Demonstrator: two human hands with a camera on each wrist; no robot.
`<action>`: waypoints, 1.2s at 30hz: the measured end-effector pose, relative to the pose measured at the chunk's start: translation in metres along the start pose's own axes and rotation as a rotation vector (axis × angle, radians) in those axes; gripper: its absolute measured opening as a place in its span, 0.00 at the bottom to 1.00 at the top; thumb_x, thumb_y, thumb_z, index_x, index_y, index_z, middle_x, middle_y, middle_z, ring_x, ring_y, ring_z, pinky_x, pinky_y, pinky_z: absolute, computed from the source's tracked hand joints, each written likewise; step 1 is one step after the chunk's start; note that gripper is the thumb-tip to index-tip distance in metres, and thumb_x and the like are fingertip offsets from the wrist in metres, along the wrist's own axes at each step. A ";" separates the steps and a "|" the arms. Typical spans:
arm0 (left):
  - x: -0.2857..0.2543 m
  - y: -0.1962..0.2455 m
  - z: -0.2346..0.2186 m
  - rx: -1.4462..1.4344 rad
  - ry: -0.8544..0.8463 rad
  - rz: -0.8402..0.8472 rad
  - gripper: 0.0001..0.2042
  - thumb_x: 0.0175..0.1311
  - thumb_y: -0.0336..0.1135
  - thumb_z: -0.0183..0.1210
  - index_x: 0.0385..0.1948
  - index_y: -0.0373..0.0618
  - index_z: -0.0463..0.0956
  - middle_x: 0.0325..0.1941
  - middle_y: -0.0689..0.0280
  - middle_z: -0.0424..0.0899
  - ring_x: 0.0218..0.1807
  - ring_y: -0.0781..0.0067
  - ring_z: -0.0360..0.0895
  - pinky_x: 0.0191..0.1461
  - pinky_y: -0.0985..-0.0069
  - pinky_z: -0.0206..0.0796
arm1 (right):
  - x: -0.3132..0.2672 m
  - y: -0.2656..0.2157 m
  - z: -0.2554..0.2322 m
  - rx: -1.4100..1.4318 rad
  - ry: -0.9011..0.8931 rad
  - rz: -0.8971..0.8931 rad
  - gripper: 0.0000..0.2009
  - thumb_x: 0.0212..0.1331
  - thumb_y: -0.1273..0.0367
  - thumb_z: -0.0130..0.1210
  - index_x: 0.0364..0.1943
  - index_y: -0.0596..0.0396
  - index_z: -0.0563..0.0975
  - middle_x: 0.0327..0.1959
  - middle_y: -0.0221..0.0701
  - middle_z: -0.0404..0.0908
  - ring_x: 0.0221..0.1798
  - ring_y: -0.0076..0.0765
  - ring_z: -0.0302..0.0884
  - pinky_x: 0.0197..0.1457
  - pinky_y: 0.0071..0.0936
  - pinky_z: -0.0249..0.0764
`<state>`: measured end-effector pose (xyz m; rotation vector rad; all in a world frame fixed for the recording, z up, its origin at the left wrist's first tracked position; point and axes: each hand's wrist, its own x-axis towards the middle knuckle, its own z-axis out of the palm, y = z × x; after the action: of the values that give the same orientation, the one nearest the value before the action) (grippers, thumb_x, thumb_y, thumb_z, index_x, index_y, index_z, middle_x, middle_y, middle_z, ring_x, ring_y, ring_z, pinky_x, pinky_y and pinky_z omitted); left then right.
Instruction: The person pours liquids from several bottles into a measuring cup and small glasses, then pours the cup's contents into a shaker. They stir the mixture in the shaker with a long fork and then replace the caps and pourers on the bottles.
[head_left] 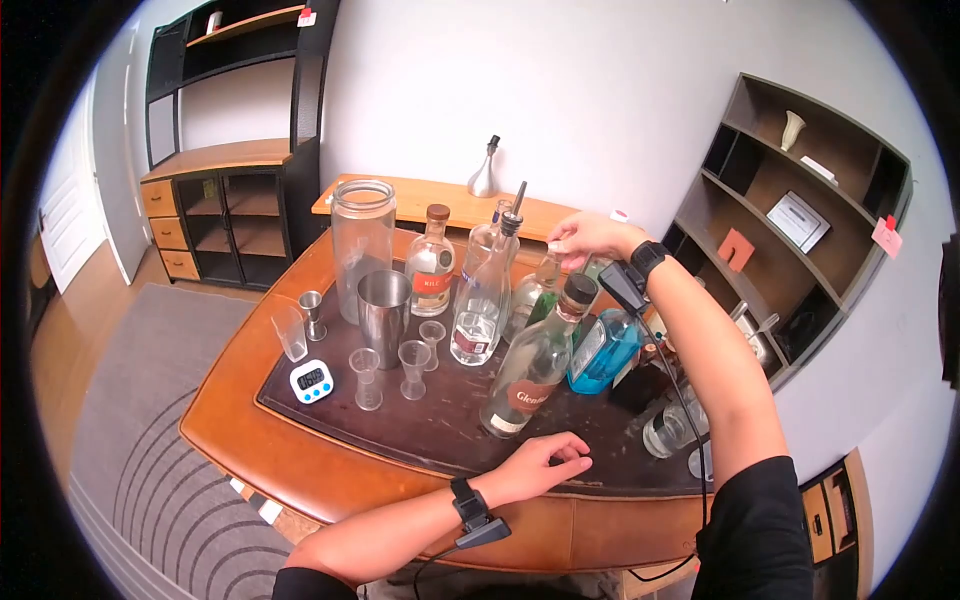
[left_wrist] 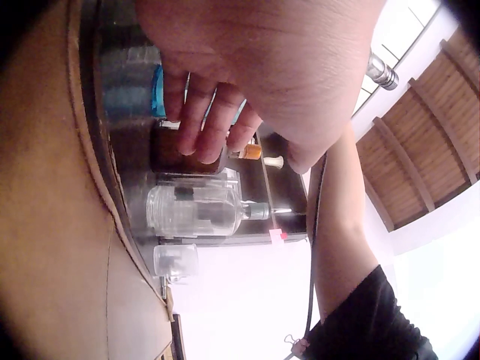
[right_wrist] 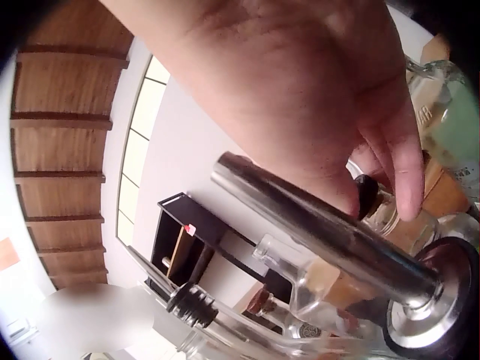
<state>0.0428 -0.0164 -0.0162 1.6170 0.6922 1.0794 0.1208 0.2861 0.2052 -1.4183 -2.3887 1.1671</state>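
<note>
My right hand (head_left: 592, 240) reaches over the bottles at the back and pinches the top of a clear glass bottle (head_left: 528, 300). In the right wrist view, thumb and fingers are around that bottle's neck (right_wrist: 384, 214), partly hiding it. My left hand (head_left: 530, 468) rests by the table's front edge with fingers loosely bent and nothing in them. Just beyond it stands a large clear whisky bottle (head_left: 525, 385) with a dark collar. A blue bottle (head_left: 603, 352) is to the right, and a tall bottle with a metal pourer (head_left: 480, 310) to the left.
On the left of the table (head_left: 240, 420) are a metal shaker tin (head_left: 385, 310), a large glass jar (head_left: 364, 245), small measuring cups (head_left: 414, 370), a jigger (head_left: 313, 318) and a white timer (head_left: 311, 382). A clear bottle (head_left: 672, 428) stands at the right. Shelves (head_left: 790, 190) line the wall.
</note>
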 end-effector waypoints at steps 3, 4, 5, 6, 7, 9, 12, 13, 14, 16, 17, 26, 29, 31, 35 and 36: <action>0.000 0.001 -0.001 0.013 -0.012 0.000 0.14 0.72 0.38 0.61 0.51 0.40 0.77 0.40 0.65 0.86 0.45 0.76 0.80 0.54 0.74 0.72 | 0.000 0.000 0.003 -0.032 -0.032 -0.134 0.12 0.61 0.70 0.66 0.45 0.61 0.82 0.36 0.30 0.84 0.33 0.25 0.86 0.35 0.22 0.82; -0.001 0.003 -0.001 0.017 -0.015 -0.008 0.14 0.72 0.38 0.61 0.51 0.40 0.77 0.41 0.65 0.86 0.45 0.76 0.80 0.54 0.73 0.72 | 0.004 -0.001 0.006 -0.157 -0.002 -0.166 0.13 0.59 0.72 0.68 0.46 0.61 0.82 0.37 0.31 0.84 0.33 0.26 0.86 0.35 0.23 0.82; -0.001 0.003 -0.001 0.016 -0.019 -0.014 0.14 0.72 0.38 0.61 0.51 0.40 0.77 0.41 0.65 0.86 0.45 0.76 0.80 0.54 0.73 0.72 | 0.008 0.000 0.007 -0.284 0.028 -0.193 0.14 0.56 0.75 0.69 0.46 0.61 0.82 0.38 0.31 0.84 0.32 0.27 0.86 0.34 0.24 0.83; 0.000 0.003 -0.001 0.013 -0.019 -0.012 0.14 0.72 0.38 0.61 0.51 0.40 0.77 0.41 0.65 0.86 0.45 0.76 0.80 0.54 0.73 0.72 | 0.010 0.000 0.006 -0.287 0.027 -0.191 0.14 0.56 0.75 0.69 0.46 0.61 0.82 0.38 0.31 0.84 0.32 0.27 0.86 0.34 0.24 0.83; 0.000 0.002 0.000 0.011 -0.016 -0.011 0.14 0.72 0.38 0.61 0.51 0.40 0.77 0.41 0.65 0.86 0.45 0.76 0.80 0.53 0.73 0.72 | 0.012 -0.001 0.005 -0.308 0.041 -0.202 0.14 0.56 0.76 0.69 0.46 0.61 0.82 0.38 0.32 0.84 0.32 0.27 0.86 0.34 0.24 0.83; -0.001 0.001 0.000 0.004 -0.012 -0.012 0.14 0.72 0.38 0.61 0.51 0.40 0.77 0.41 0.65 0.86 0.46 0.76 0.81 0.53 0.73 0.72 | 0.017 -0.002 0.004 -0.327 0.049 -0.210 0.14 0.55 0.77 0.69 0.45 0.61 0.82 0.38 0.32 0.85 0.32 0.28 0.86 0.34 0.24 0.83; -0.001 0.004 0.000 -0.017 0.001 -0.008 0.16 0.71 0.42 0.62 0.49 0.39 0.77 0.38 0.63 0.86 0.43 0.74 0.81 0.50 0.73 0.72 | 0.026 0.001 0.001 -0.289 0.089 -0.229 0.13 0.56 0.75 0.69 0.44 0.64 0.80 0.34 0.31 0.85 0.32 0.26 0.84 0.35 0.24 0.82; -0.001 0.006 -0.001 -0.013 -0.011 -0.015 0.15 0.71 0.41 0.62 0.50 0.39 0.77 0.39 0.63 0.86 0.44 0.75 0.81 0.52 0.73 0.72 | 0.029 0.002 0.000 -0.288 0.086 -0.228 0.13 0.56 0.75 0.69 0.44 0.64 0.80 0.34 0.31 0.85 0.32 0.26 0.84 0.35 0.24 0.82; -0.002 0.006 -0.002 -0.008 -0.023 -0.021 0.14 0.72 0.39 0.61 0.51 0.40 0.77 0.41 0.64 0.86 0.46 0.75 0.81 0.53 0.73 0.73 | 0.032 0.003 0.000 -0.277 0.094 -0.233 0.13 0.56 0.75 0.69 0.44 0.64 0.80 0.35 0.32 0.84 0.32 0.26 0.84 0.35 0.24 0.82; -0.001 0.003 -0.002 0.000 -0.022 -0.009 0.14 0.72 0.39 0.61 0.51 0.39 0.77 0.41 0.63 0.86 0.46 0.75 0.81 0.53 0.73 0.73 | 0.038 0.005 0.000 -0.265 0.100 -0.236 0.13 0.57 0.75 0.69 0.44 0.64 0.80 0.36 0.32 0.84 0.33 0.26 0.84 0.36 0.24 0.83; -0.001 0.003 -0.002 0.009 -0.024 0.006 0.14 0.72 0.38 0.61 0.51 0.39 0.77 0.41 0.63 0.86 0.46 0.75 0.81 0.53 0.73 0.73 | 0.040 0.004 0.002 -0.270 0.103 -0.234 0.14 0.55 0.76 0.69 0.45 0.65 0.80 0.37 0.33 0.85 0.33 0.27 0.85 0.35 0.24 0.83; -0.001 0.004 -0.001 -0.016 -0.005 -0.049 0.12 0.73 0.37 0.60 0.50 0.39 0.78 0.40 0.64 0.86 0.44 0.77 0.81 0.51 0.74 0.73 | 0.011 -0.009 -0.005 -0.135 0.169 -0.209 0.15 0.58 0.75 0.66 0.49 0.67 0.80 0.43 0.38 0.84 0.34 0.27 0.85 0.37 0.24 0.83; 0.001 0.001 -0.003 0.060 -0.015 -0.033 0.09 0.71 0.33 0.60 0.44 0.38 0.81 0.39 0.62 0.86 0.43 0.74 0.82 0.48 0.74 0.73 | -0.036 -0.032 -0.019 -0.157 0.304 -0.284 0.12 0.62 0.72 0.63 0.46 0.65 0.81 0.39 0.35 0.85 0.33 0.27 0.84 0.37 0.26 0.82; 0.000 0.006 -0.002 0.114 0.060 0.108 0.06 0.68 0.32 0.62 0.36 0.38 0.82 0.33 0.62 0.85 0.38 0.72 0.81 0.42 0.73 0.72 | -0.071 -0.039 -0.026 -0.277 0.465 -0.373 0.10 0.62 0.69 0.63 0.42 0.62 0.83 0.31 0.32 0.85 0.31 0.23 0.81 0.35 0.25 0.79; -0.008 0.030 -0.015 0.503 0.260 0.456 0.12 0.57 0.28 0.69 0.16 0.44 0.76 0.18 0.64 0.77 0.23 0.64 0.76 0.28 0.69 0.64 | -0.158 -0.027 0.007 -0.296 0.609 -0.456 0.11 0.60 0.66 0.67 0.28 0.59 0.81 0.22 0.25 0.79 0.28 0.15 0.71 0.31 0.23 0.70; -0.003 0.031 -0.021 0.506 0.390 0.663 0.18 0.52 0.26 0.70 0.11 0.48 0.68 0.12 0.66 0.69 0.16 0.63 0.68 0.23 0.67 0.57 | -0.172 -0.010 0.024 -0.196 0.609 -0.419 0.15 0.60 0.64 0.68 0.22 0.56 0.77 0.20 0.20 0.73 0.26 0.14 0.66 0.29 0.22 0.65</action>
<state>0.0206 -0.0190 0.0135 2.1766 0.7376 1.8427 0.1978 0.1339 0.2407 -1.0337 -2.2191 0.3406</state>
